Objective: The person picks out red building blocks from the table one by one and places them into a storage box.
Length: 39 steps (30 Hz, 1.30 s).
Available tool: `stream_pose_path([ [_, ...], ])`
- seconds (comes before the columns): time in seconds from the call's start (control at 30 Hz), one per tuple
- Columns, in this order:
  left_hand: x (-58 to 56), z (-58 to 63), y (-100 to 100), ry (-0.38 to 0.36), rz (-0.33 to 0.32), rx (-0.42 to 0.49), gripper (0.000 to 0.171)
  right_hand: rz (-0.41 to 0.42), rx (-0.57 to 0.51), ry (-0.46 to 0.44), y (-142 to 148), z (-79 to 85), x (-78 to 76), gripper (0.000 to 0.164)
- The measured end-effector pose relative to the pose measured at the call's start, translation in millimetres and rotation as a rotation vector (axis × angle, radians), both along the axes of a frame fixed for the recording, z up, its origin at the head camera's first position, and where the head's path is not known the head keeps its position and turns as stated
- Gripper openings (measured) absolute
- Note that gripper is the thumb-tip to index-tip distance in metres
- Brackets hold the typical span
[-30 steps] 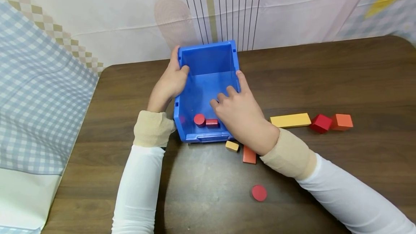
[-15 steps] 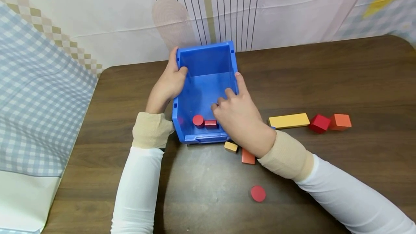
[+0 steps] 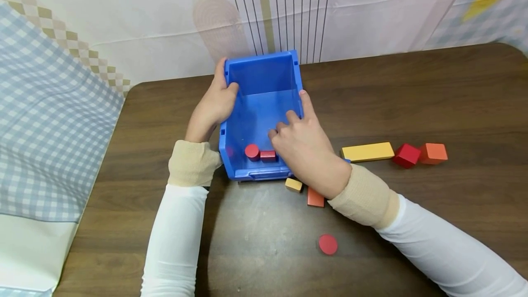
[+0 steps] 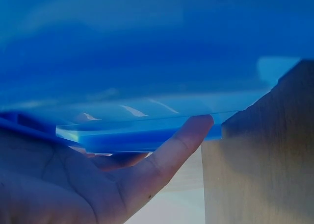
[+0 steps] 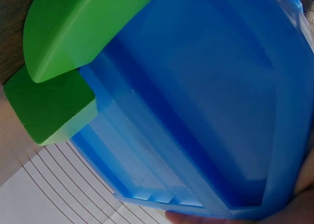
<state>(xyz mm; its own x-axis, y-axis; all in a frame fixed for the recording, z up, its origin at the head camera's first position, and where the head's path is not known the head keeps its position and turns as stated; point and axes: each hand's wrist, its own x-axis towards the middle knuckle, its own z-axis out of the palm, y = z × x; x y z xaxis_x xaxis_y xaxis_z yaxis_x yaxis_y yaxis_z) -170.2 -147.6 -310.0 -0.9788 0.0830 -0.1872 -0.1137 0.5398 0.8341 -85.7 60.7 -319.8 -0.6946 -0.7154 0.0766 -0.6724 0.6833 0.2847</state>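
A blue plastic bin [image 3: 264, 104] stands near the table's back edge; a red cylinder [image 3: 252, 152] and a small red block [image 3: 268, 155] lie inside at its near end. My left hand [image 3: 216, 104] grips the left rim, thumb over the inside and fingers along the outer side. In the left wrist view its fingers [image 4: 194, 128] touch the bin's outer surface. My right hand [image 3: 303, 143] holds the right wall, one finger on the rim and several bent fingers inside. Two green blocks [image 5: 73, 37] show against the bin's outer side in the right wrist view; the head view hides them.
Right of the bin are a long yellow block [image 3: 368, 151], a red cube [image 3: 407, 156] and an orange cube [image 3: 433, 153]. In front lie a small yellow block [image 3: 294, 184], an orange block [image 3: 316, 197] and a red round block [image 3: 328, 244]. A patterned cloth [image 3: 144, 13] hangs behind.
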Motion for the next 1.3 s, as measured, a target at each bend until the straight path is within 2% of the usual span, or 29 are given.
stream_pose_path([
  [0.5, 0.3, -1.7, -1.0, -0.011, 0.002, -0.003, 0.068, 0.005, 0.021, 0.006, 0.1, -0.7, 0.6, 0.035],
  [1.3, 1.3, 2.3, 1.2, -0.012, 0.004, -0.017, 0.068, 0.012, 0.038, 0.016, 0.6, 0.8, 0.3, 0.035],
])
